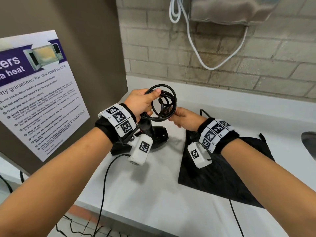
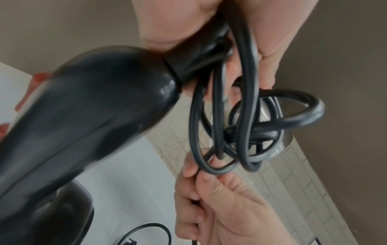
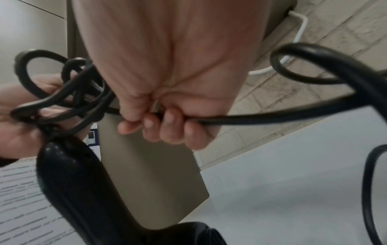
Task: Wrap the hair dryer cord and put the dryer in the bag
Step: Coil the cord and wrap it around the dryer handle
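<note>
My left hand [image 1: 148, 102] holds the black hair dryer [image 1: 158, 136] up by its handle and also grips several loops of the black cord [image 1: 164, 104] against it, thumb on top. In the left wrist view the dryer [image 2: 87, 116] hangs below my palm, with the cord loops [image 2: 240, 126] beside it. My right hand [image 1: 176, 118] pinches the cord at the bottom of the coil; the right wrist view shows its fingers [image 3: 167, 122] curled round the cord [image 3: 272, 118], which trails off to the right. The black bag [image 1: 222, 170] lies flat on the counter under my right wrist.
The white counter [image 1: 153, 194] ends at a brick wall behind and a brown panel with a microwave poster [image 1: 39, 93] on the left. A steel sink rim [image 1: 309, 144] shows at the right edge. A white cable [image 1: 201, 53] hangs on the wall. Thin wrist-camera leads [image 1: 104, 185] dangle.
</note>
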Demonstrator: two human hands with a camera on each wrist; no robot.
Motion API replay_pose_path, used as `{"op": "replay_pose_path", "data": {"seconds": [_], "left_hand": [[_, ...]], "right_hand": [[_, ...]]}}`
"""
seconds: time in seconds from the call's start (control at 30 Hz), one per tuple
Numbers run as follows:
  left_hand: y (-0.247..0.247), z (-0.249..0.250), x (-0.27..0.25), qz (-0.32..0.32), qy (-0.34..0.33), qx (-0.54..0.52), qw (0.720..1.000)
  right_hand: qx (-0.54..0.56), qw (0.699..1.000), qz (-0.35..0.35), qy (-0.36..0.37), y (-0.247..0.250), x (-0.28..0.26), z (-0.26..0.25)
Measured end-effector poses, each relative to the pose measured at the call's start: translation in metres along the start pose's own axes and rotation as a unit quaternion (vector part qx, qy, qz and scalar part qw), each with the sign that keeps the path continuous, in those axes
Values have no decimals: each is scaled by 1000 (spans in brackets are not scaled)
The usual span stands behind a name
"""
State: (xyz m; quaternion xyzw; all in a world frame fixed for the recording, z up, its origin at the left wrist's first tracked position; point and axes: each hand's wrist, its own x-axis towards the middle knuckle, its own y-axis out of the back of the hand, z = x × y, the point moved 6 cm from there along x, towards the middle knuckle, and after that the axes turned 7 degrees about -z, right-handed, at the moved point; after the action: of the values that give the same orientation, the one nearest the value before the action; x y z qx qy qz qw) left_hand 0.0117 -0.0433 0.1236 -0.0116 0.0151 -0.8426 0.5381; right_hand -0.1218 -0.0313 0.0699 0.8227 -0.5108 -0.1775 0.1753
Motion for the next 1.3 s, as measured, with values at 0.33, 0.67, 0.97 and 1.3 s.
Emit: {"op": "replay_pose_path", "data": {"seconds": [0.33,0.67,0.97,1.3], "left_hand": [[-8,1,-9,-56,24,-8,998],[-8,1,-12,-36,37,-14,999],[-11,5,-8,-2,26,-12,1000],[-9,5,-7,24,16,-31,999]], "right_hand": [[-100,944,286,-132,74,3,40],[-304,862,115,-389,79,-21,92],[-136,955,146,-221,57,-14,71],[73,996,21,-56,14,-6,15]]}}
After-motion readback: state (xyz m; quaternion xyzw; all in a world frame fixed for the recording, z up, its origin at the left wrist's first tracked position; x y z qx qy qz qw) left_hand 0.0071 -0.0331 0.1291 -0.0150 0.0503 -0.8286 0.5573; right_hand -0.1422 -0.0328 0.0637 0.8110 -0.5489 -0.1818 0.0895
